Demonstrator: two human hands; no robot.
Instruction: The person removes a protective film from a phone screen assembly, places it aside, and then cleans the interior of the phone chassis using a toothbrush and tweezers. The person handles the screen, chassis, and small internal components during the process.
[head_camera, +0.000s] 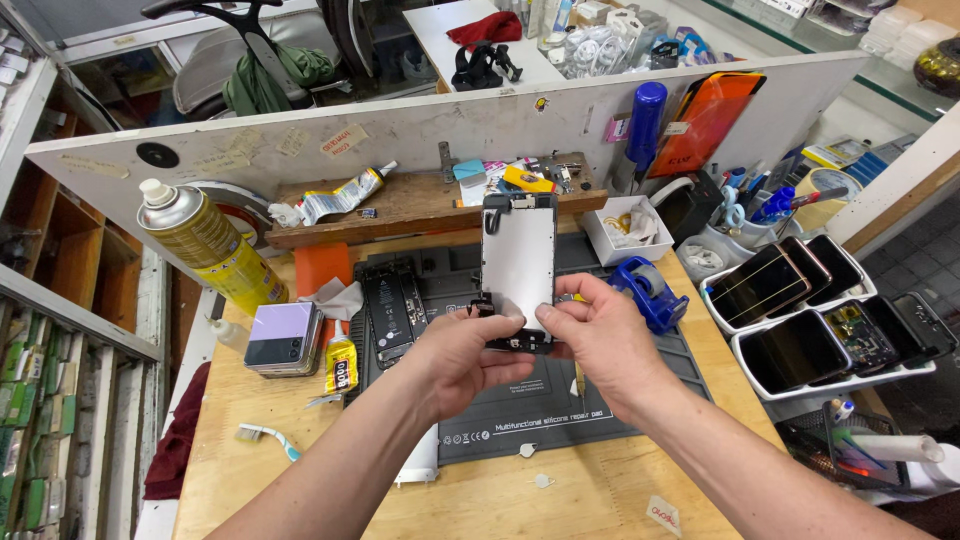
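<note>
Fingers: both hands pinch the bottom end of a phone screen assembly (518, 262); thumbs in front, other fingers curled behind.
Left hand (462, 360): closed on the lower left corner of the assembly, forearm reaching in from the lower left, wrist straight.
Right hand (600, 345): closed on the lower right edge, forearm coming in from the lower right, thumb tip pressed to the frame.
Phone screen assembly: held upright above the mat, pale metal back plate toward the camera, dark border around it.
Workbench (300, 490): light wood, beneath everything.
Repair mat (560, 400): dark grey silicone, under both hands.
Spray can (205, 245): gold, tilted, far left of the bench.
Trays of phones (800, 320): white, at right, well apart from the hands.
Opened phone body (392, 310): on the mat, just left of the assembly.
Tape dispenser (648, 290): blue, just beside the right hand.
Glue tube (341, 365): yellow label, left of the mat.
</note>
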